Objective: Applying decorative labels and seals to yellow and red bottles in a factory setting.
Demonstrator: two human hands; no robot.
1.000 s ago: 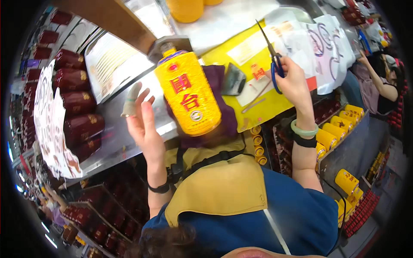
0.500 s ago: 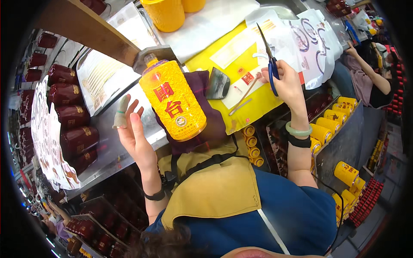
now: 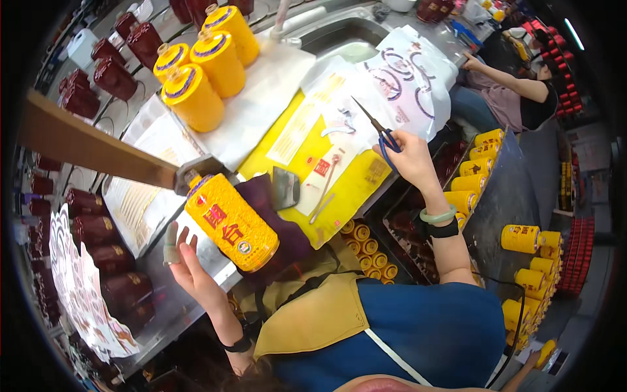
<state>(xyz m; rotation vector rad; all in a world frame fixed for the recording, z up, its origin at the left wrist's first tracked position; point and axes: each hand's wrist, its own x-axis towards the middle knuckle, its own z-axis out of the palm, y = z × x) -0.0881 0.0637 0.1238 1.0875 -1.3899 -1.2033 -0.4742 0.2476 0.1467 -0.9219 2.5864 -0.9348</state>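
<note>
A yellow embossed bottle (image 3: 230,225) with red characters lies tilted on a dark purple cloth (image 3: 297,228), its neck against a dark metal bracket. Close to the bottle's left side is my left hand (image 3: 198,274), fingers apart and holding nothing, with a greyish cover on one fingertip. My right hand (image 3: 413,159) grips blue-handled scissors (image 3: 385,138), their dark blades pointing up and left over white papers. On the yellow mat (image 3: 353,202) are a thin brownish stick (image 3: 324,179) and a small red-and-white label (image 3: 321,168). A dark, glossy block (image 3: 285,188) sits between bottle and mat.
Several yellow bottles (image 3: 209,62) stand on white cloth at the back. A wooden beam (image 3: 98,140) crosses the left side. White printed sheets (image 3: 405,78) lie near a sink (image 3: 346,39). Dark red bottles (image 3: 98,228) fill the left; a co-worker (image 3: 503,91) sits at far right.
The view has swung, bringing the yellow bottles and the sink at the back into sight. My left hand stays open beside the bottle; the scissors remain in my right hand.
</note>
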